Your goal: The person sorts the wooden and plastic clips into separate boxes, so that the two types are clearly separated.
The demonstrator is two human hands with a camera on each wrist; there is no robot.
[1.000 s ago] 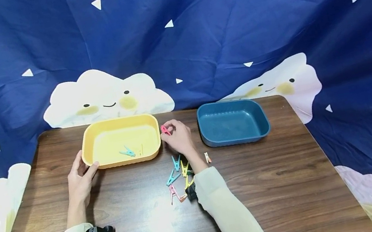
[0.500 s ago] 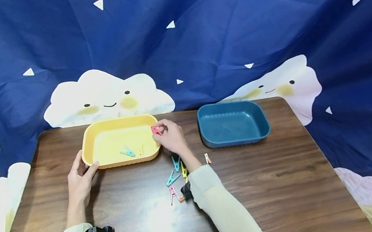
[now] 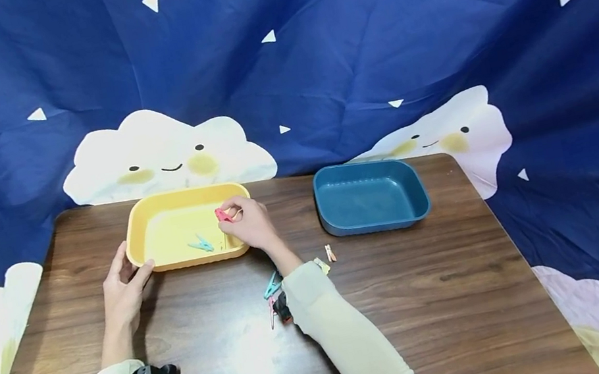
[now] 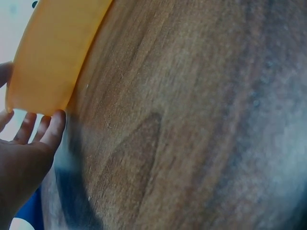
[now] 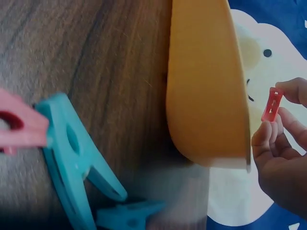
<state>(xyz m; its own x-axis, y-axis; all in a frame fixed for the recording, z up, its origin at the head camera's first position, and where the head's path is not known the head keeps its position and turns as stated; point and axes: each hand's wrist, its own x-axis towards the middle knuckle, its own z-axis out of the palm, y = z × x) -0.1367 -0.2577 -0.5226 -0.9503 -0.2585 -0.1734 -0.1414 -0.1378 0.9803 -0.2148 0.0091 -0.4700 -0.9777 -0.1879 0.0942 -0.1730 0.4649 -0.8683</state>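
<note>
The right hand pinches a red clothespin between thumb and fingers over the right part of a yellow bin. In the right wrist view, the red clothespin stands above the level of the bin's rim. The left hand grips the bin's front left corner, with the thumb by the front rim and the fingers along the left side. Inside the bin lies a light blue clothespin. A yellowish piece beside it is hard to make out. A blue clothespin and a pink clothespin lie under the right forearm.
A dark blue bin stands at the back right of the wooden table. Near its front left corner lies a small wooden clothespin. A yellow clothespin shows partly past the right sleeve. A cloud-patterned blue cloth hangs behind.
The right hand has carried the red clothespin leftward, from beside the yellow bin to above its inside. Its forearm now covers more of the loose clothespins. The left hand stays on the bin.
</note>
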